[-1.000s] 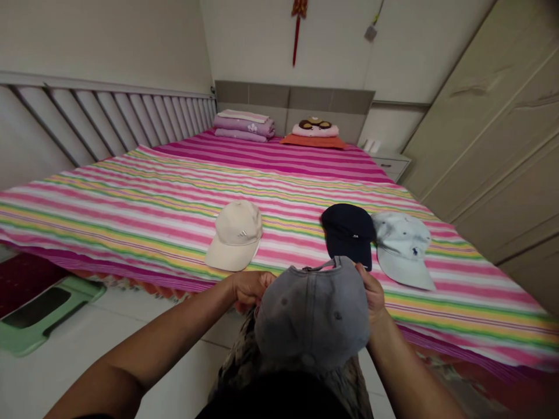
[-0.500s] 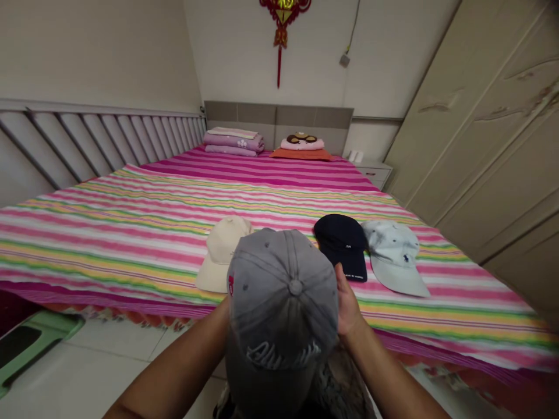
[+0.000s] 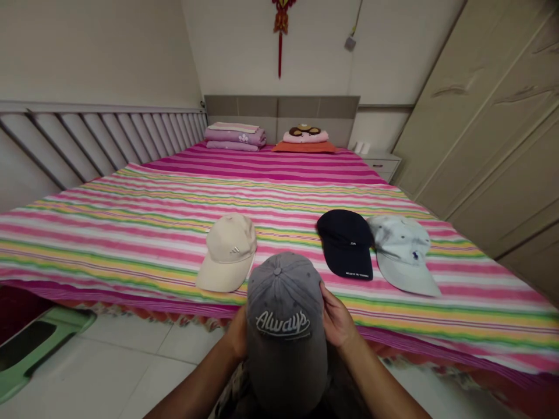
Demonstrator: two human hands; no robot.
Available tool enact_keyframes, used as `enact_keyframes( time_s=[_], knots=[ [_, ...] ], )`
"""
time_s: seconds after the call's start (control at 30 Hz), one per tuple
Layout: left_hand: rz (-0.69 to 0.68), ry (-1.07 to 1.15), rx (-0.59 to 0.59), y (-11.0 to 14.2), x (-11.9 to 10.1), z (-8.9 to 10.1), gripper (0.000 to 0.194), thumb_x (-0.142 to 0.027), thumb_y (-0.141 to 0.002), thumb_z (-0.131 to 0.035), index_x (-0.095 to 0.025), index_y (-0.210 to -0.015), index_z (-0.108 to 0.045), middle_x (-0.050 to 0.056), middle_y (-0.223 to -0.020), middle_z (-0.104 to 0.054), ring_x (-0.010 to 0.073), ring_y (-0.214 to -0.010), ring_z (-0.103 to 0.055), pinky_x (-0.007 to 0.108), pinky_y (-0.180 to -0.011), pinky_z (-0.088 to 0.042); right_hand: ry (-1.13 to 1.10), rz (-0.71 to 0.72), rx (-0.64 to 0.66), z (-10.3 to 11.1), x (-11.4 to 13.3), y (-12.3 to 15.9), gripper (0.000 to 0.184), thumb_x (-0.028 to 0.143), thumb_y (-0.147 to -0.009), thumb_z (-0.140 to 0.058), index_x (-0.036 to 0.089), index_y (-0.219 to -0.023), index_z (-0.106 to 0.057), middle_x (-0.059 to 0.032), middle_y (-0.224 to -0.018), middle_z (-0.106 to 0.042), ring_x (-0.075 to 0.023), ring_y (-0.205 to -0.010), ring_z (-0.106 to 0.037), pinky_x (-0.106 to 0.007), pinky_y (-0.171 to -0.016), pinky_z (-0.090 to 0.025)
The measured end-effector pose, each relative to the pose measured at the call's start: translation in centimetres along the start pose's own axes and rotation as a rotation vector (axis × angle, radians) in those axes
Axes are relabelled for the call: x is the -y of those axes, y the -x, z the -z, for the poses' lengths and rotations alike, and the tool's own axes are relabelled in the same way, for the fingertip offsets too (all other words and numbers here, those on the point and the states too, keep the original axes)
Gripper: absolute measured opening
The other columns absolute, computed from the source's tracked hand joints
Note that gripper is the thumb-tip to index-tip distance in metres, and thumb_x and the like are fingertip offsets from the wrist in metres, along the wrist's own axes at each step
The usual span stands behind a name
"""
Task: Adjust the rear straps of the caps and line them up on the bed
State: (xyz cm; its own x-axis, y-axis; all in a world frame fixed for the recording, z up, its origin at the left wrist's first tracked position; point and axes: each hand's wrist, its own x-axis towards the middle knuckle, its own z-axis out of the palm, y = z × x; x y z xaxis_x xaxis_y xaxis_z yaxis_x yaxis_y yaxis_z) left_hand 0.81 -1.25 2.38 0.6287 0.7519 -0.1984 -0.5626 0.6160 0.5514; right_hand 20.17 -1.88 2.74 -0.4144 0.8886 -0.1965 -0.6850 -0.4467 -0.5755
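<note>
Between my two hands is a grey baseball cap (image 3: 286, 294) with white "Always" lettering, its brim pointing down toward me. My left hand (image 3: 239, 331) grips its left side, the fingertips hidden behind the cap. On the opposite side, my right hand (image 3: 336, 317) is closed on the edge, thumb uppermost. A cream baseball cap (image 3: 231, 247) lies on the bed just beyond, to the left. Over to the right rest a navy baseball cap (image 3: 345, 241) and a pale blue baseball cap (image 3: 404, 253), side by side and touching, brims toward me.
The bed (image 3: 131, 221) has a striped cover. Folded purple bedding (image 3: 233, 138) and a pink folded item (image 3: 305, 137) sit by the headboard (image 3: 314, 107). A green stool (image 3: 48, 343) stands at lower left, a wardrobe (image 3: 484, 128) at right, and a nightstand (image 3: 382, 166) behind.
The grey cap has come lower and farther from my head, tilting so its lettering faces up. Both hands moved with it, uncovering more of the cream cap. The view has shifted slightly.
</note>
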Motion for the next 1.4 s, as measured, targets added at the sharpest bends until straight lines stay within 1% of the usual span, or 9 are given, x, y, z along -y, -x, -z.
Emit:
enact_keyframes(
  time_s=[0.17,0.43,0.6,0.7,0.83,0.97,1.1,1.23,1.4],
  knots=[
    [-0.013,0.142,-0.048,1.7,0.6,2.4,0.037,-0.037,-0.081,-0.049,-0.022,-0.113,-0.058,0.007,-0.104,-0.067,0.0235,-0.103,-0.058,0.038,-0.094,-0.038,0.022,-0.036,0.025,0.7,0.2,-0.2,0.031,0.046,-0.075,-0.055,0.018,-0.084,-0.065,-0.0082,-0.092,-0.071,-0.0254,-0.107,-0.057,-0.046,-0.097,-0.036],
    [-0.07,0.154,-0.226,0.5,-0.7,0.9,0.034,-0.025,-0.079,-0.055,-0.019,-0.113,-0.057,0.006,-0.1,-0.068,0.0226,-0.098,-0.061,0.037,-0.094,-0.041,0.014,-0.018,0.026,0.3,1.5,-0.6,0.033,0.047,-0.076,-0.052,0.019,-0.088,-0.065,-0.0077,-0.097,-0.07,-0.0254,-0.107,-0.056,-0.046,-0.097,-0.036],
    [-0.146,0.127,-0.315,-0.2,-1.2,1.1,0.02,-0.021,-0.076,-0.059,-0.018,-0.096,-0.064,0.004,-0.092,-0.07,0.0216,-0.095,-0.062,0.035,-0.092,-0.044,-0.007,-0.027,0.0,0.9,0.3,0.4,0.041,0.051,-0.078,-0.049,0.018,-0.098,-0.063,-0.0089,-0.104,-0.068,-0.0258,-0.107,-0.056,-0.046,-0.097,-0.035],
    [-0.185,0.114,-0.328,-1.0,-2.3,1.3,0.013,-0.016,-0.074,-0.061,-0.016,-0.086,-0.065,0.003,-0.083,-0.071,0.0204,-0.089,-0.065,0.033,-0.089,-0.046,-0.038,0.041,-0.032,1.1,-0.2,0.7,0.032,0.043,-0.08,-0.052,0.02,-0.1,-0.062,-0.0069,-0.104,-0.068,-0.0239,-0.104,-0.058,-0.044,-0.095,-0.037],
    [-0.267,0.12,-0.337,-3.6,-4.7,1.0,0.008,-0.009,-0.073,-0.06,-0.014,-0.078,-0.063,0.0,-0.071,-0.07,0.0144,-0.074,-0.066,0.027,-0.083,-0.049,0.018,0.191,-0.108,0.5,1.7,-0.6,0.021,0.029,-0.076,-0.059,0.023,-0.097,-0.062,-0.0037,-0.098,-0.07,-0.0213,-0.098,-0.061,-0.04,-0.091,-0.042],
    [-0.329,0.07,-0.271,-8.4,-8.3,-0.3,0.01,-0.009,-0.074,-0.059,-0.014,-0.082,-0.062,0.001,-0.07,-0.069,0.0126,-0.069,-0.066,0.027,-0.081,-0.049,0.371,0.386,-0.323,-0.4,6.0,-4.2,0.032,0.03,-0.069,-0.062,0.023,-0.1,-0.059,-0.0035,-0.101,-0.069,-0.0215,-0.093,-0.063,-0.037,-0.082,-0.049],
    [-0.416,-0.002,-0.26,-13.7,-11.4,-1.4,0.013,-0.01,-0.074,-0.056,-0.016,-0.084,-0.061,0.0,-0.071,-0.069,0.0123,-0.069,-0.065,0.026,-0.079,-0.049,0.547,0.495,-0.453,-0.2,9.6,-8.7,0.041,0.032,-0.074,-0.052,0.027,-0.115,-0.05,-0.0013,-0.116,-0.062,-0.0198,-0.098,-0.061,-0.035,-0.08,-0.05],
    [-0.336,-0.084,-0.359,-17.4,-11.0,0.0,0.006,-0.009,-0.069,-0.057,-0.014,-0.072,-0.06,0.002,-0.058,-0.066,0.0147,-0.059,-0.063,0.027,-0.068,-0.05,0.775,0.513,-0.669,1.7,9.7,-11.7,0.044,0.023,-0.075,-0.048,0.018,-0.119,-0.047,-0.01,-0.116,-0.06,-0.0235,-0.108,-0.055,-0.04,-0.091,-0.041],
    [-0.304,-0.213,-0.47,-18.5,-8.4,2.9,0.009,-0.009,-0.057,-0.063,-0.013,-0.06,-0.056,-0.001,-0.048,-0.059,0.0121,-0.044,-0.054,0.024,-0.053,-0.043,1.109,0.501,-0.799,3.7,7.5,-12.1,0.048,0.013,-0.069,-0.049,0.01,-0.117,-0.049,-0.0178,-0.119,-0.056,-0.029,-0.114,-0.049,-0.042,-0.097,-0.033]
  ],
)
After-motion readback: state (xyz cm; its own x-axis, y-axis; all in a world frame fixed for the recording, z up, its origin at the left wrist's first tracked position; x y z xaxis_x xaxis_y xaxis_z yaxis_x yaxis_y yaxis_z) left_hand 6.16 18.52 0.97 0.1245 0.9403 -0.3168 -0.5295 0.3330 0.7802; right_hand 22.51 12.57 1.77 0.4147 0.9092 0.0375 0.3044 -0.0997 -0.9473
